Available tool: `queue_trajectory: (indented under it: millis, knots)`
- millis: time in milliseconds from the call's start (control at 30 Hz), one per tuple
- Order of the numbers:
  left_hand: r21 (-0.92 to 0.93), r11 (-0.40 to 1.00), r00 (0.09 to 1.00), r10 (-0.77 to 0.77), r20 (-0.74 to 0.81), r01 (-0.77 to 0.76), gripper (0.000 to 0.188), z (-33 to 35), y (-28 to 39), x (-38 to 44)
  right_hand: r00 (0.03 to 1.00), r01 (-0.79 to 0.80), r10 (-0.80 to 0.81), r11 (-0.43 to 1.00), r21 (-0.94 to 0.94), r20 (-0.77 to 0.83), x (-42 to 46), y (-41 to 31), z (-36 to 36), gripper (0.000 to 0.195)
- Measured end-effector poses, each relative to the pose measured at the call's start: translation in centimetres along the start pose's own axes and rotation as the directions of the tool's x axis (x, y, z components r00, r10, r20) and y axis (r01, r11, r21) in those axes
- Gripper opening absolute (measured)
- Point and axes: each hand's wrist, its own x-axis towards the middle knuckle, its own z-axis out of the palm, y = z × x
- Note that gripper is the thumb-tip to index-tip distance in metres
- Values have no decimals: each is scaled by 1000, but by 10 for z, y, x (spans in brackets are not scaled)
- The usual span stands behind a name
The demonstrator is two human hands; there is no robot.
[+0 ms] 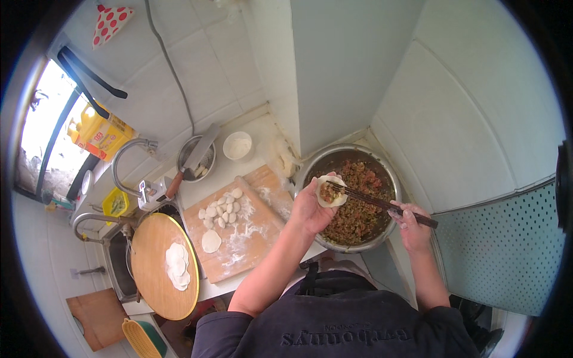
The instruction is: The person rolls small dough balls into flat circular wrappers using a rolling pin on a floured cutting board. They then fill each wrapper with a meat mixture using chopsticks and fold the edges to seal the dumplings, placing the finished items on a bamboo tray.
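Note:
My left hand (314, 210) cups a round dough wrapper (330, 200) with some chopped filling on it, over the left side of a large steel bowl (395, 179). Dark chopsticks (380, 202) are gripped in my right hand (412, 225), at the bowl's right rim, and their tips touch the filling on the wrapper. Chopped filling (356, 223) with green and reddish bits lies in the bowl. To the left, a floured wooden board (244, 262) carries several small dough pieces (221, 208), one flat wrapper (211, 241) and a rolling pin (259, 201).
A round wooden board (150, 264) with stacked wrappers (177, 266) sits over the sink (118, 264). Behind the floured board are a cleaver (201, 147) across a metal bowl (180, 156) and a white bowl of flour (238, 147). Walls stand behind the steel bowl; a perforated panel (501, 246) is at right.

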Motion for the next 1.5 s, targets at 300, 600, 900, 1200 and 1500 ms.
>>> queue_trajectory:
  millis: [300,600,900,1200,1500]
  knots:
    - [14,1000,1000,-5,-21,5,43,-7,4,1,992,21,-10,996,-84,128,0,-6,-8,9]
    - [48,988,986,151,-69,-148,39,-16,31,-5,1000,18,-18,989,-149,1,22,-14,-19,19]
    - [150,973,969,197,-150,-175,42,-20,34,-34,979,-69,163,824,-562,119,4,33,1,13]
    - [100,986,980,146,-138,-133,38,-39,16,-40,961,238,-90,755,-611,262,3,10,-1,12]
    - [172,984,995,64,-78,-49,41,-30,9,-46,956,262,-104,721,-642,273,-5,-2,-7,11]
